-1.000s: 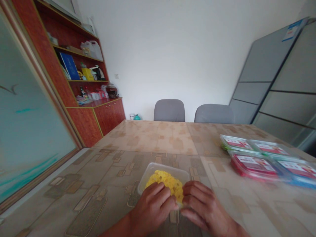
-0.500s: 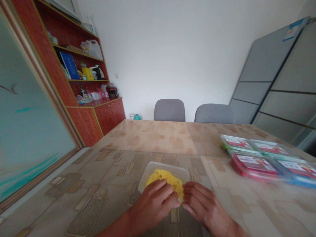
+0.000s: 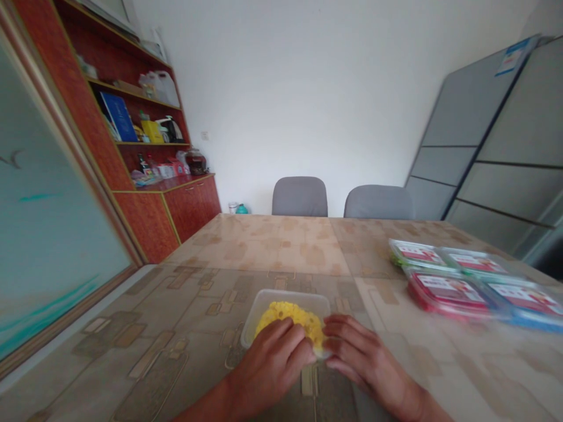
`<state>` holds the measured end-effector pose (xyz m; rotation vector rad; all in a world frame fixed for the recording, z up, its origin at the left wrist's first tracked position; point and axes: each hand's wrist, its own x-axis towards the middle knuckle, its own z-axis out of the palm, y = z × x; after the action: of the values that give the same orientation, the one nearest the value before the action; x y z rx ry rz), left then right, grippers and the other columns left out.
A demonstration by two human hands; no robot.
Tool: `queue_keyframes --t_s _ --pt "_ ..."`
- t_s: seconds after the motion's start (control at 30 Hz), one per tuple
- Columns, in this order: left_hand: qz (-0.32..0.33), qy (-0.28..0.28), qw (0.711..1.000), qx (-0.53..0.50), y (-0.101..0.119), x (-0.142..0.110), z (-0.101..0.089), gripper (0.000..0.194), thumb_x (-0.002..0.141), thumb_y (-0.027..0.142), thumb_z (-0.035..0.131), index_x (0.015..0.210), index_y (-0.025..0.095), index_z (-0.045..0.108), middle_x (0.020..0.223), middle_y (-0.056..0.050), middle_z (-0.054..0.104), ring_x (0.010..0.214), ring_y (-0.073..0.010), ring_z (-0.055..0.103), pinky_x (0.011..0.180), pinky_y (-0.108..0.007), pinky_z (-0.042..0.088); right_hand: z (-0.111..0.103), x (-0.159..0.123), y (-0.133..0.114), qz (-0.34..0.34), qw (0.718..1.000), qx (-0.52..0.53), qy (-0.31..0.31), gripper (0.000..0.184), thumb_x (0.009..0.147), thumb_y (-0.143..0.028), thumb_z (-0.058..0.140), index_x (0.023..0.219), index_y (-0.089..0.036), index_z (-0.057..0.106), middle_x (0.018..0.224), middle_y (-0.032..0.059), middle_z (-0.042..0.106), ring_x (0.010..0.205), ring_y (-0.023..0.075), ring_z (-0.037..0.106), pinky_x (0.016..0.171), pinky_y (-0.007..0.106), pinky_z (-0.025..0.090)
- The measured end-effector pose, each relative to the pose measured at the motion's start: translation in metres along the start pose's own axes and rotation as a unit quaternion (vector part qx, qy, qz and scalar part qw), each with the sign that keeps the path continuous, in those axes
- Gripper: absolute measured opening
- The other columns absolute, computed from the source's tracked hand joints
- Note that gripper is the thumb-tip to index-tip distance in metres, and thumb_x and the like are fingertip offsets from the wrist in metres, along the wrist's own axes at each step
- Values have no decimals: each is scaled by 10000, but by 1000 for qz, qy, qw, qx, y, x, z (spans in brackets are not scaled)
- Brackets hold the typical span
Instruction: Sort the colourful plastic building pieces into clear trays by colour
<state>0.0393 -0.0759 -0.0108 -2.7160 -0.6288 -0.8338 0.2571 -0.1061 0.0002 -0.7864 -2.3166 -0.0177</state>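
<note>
Plastic tub (image 3: 285,298) — on patterned tabletop (image 3: 189,310)

My two hands, left hand (image 3: 270,366) and right hand (image 3: 367,357), at one clear plastic tub (image 3: 285,296). Before me: four food packs (image 3: 448,296) and two grey chairs (image 3: 299,197).

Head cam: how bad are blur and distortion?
Head view: strong wide-angle warp, with the cabinet leaning; packs at right look soft; left hand and right hand are fairly sharp; mild glare on the far table.
</note>
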Motion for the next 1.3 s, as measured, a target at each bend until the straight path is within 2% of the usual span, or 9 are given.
queue_keyframes --t_s 0.13,0.23,0.37,0.53,0.77,0.9,1.1,1.3 --pt "4 -30 1000 1 0 -2 1 259 985 214 380 784 170 538 756 -14 520 707 -181 474 626 -319 372 1 -1 4 21 997 71 -36 216 952 -320 469 962 -161 616 950 65 626 989 187 559 863 340 503" --pt "8 -26 1000 10 2 -2 1 284 986 211 375 754 174 535 736 -11 514 693 -179 472 614 -317 367 2 -3 3 35 994 83 -55 211 962 -305 459 985 -160 611 939 69 595 974 194 539 843 354 491" --pt "4 1 1000 21 3 0 2 332 999 212 332 750 168 547 711 -13 508 675 -178 469 610 -314 369 7 -3 -4 68 995 71 -32 180 953 -280 462 921 -153 584 924 77 569 934 212 526 803 368 489" --pt "-15 14 1000 13 3 1 3 372 1010 216 291 768 166 569 703 -21 504 667 -180 464 595 -309 355 9 1 -8 75 996 44 -15 203 967 -269 449 853 -166 581 873 58 585 899 190 554 779 321 500" --pt "-15 28 999 6 2 2 5 324 1004 261 358 774 171 569 710 -13 506 665 -172 459 594 -304 336 13 -2 -4 3 997 -70 33 247 983 -222 399 922 -149 627 871 76 669 920 183 617 789 289 558" --pt "-16 20 1000 -15 2 1 6 311 1004 248 355 770 166 542 729 -15 526 673 -169 477 590 -299 350 16 -5 -3 -9 995 -96 42 255 980 -190 397 964 -137 646 912 91 700 962 190 636 807 297 579" --pt "-22 19 1000 2 5 1 7 333 1013 226 304 801 162 552 743 -24 543 675 -167 502 601 -295 395 12 -4 -4 -22 994 -106 22 269 980 -159 389 1072 -137 641 997 85 726 1013 161 647 890 278 565" --pt "-27 6 1000 4 6 4 2 301 1005 232 325 808 169 545 755 -20 555 685 -176 523 626 -302 417 6 -4 -5 -28 993 -116 3 305 986 -131 348 1135 -126 613 1066 88 711 1052 152 626 925 269 544"
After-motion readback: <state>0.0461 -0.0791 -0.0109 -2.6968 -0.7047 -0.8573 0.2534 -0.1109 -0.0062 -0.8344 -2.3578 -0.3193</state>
